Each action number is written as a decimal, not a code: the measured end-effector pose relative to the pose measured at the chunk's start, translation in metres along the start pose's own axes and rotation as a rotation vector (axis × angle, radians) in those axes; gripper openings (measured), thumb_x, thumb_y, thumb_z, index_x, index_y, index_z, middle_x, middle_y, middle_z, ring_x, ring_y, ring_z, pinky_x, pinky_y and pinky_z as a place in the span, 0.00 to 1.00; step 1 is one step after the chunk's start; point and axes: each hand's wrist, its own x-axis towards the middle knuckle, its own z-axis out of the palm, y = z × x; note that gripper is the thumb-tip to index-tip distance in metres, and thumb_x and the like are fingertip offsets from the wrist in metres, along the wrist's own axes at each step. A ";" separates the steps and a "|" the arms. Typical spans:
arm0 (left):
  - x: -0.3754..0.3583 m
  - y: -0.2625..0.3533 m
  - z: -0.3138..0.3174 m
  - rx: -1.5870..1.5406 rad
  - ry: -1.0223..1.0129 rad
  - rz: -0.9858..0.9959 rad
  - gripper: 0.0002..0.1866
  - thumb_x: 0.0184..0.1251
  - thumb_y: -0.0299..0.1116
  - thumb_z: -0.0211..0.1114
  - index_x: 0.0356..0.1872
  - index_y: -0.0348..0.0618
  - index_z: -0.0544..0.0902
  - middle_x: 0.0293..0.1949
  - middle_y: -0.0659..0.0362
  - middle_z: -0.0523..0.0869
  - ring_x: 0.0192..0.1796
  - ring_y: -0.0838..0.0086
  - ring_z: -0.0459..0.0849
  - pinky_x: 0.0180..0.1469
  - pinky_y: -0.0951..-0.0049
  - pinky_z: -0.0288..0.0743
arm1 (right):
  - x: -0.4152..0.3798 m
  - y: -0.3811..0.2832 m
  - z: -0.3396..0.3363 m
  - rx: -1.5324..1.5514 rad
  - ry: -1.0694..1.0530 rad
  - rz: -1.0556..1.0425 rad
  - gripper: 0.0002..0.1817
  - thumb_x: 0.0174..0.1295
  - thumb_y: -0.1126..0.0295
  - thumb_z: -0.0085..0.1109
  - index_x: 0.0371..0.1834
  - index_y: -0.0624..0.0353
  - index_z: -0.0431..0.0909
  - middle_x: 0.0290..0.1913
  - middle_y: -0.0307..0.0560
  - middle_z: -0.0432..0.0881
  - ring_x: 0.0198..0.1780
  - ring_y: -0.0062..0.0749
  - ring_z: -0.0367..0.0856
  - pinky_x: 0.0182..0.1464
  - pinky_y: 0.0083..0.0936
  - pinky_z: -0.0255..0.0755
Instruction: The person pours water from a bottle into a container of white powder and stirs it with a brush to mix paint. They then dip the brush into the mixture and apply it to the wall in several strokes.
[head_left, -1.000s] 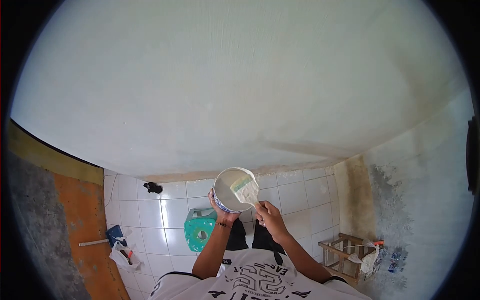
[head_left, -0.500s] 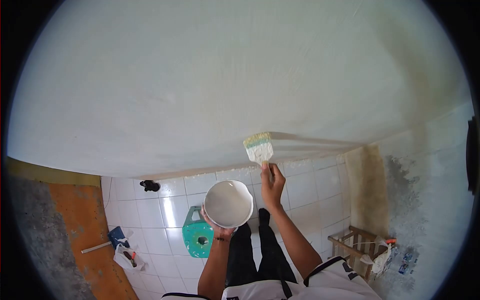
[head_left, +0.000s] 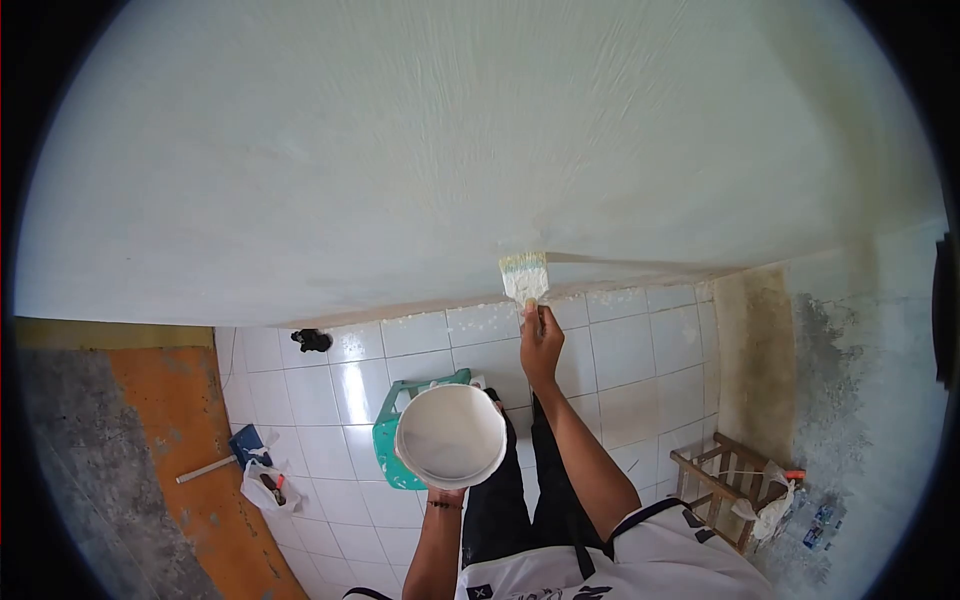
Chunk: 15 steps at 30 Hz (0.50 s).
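Note:
My right hand (head_left: pixel 541 338) grips the handle of a wide paintbrush (head_left: pixel 526 280), its bristles up against the pale wall (head_left: pixel 430 180) or very close to it. Whitish paint coats the brush. Below and to the left, my left hand (head_left: pixel 446 493) supports a white bucket (head_left: pixel 451 437) from underneath, with most of its fingers hidden by the bucket. Pale liquid paint shows inside. Brush streaks mark the wall above the brush.
A green plastic stool (head_left: pixel 390 440) stands on the white tiled floor (head_left: pixel 330 500), partly behind the bucket. At the left lie a plastic bag (head_left: pixel 268 487) and a blue dustpan-like object (head_left: pixel 247 446). A wooden rack (head_left: pixel 720 485) stands at the right. A small black object (head_left: pixel 311 340) sits near the wall's foot.
The brush and my right hand have moved slightly up in the view. The bucket has come lower and now covers more of the stool. The whole view has shifted a little.

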 end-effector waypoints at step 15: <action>-0.043 0.011 0.043 -0.045 -0.092 -0.007 0.42 0.70 0.70 0.55 0.76 0.52 0.68 0.75 0.47 0.69 0.75 0.37 0.66 0.67 0.23 0.66 | 0.005 -0.118 -0.011 -0.106 -0.120 0.336 0.21 0.79 0.56 0.51 0.39 0.64 0.83 0.23 0.33 0.72 0.20 0.14 0.64 0.22 0.19 0.60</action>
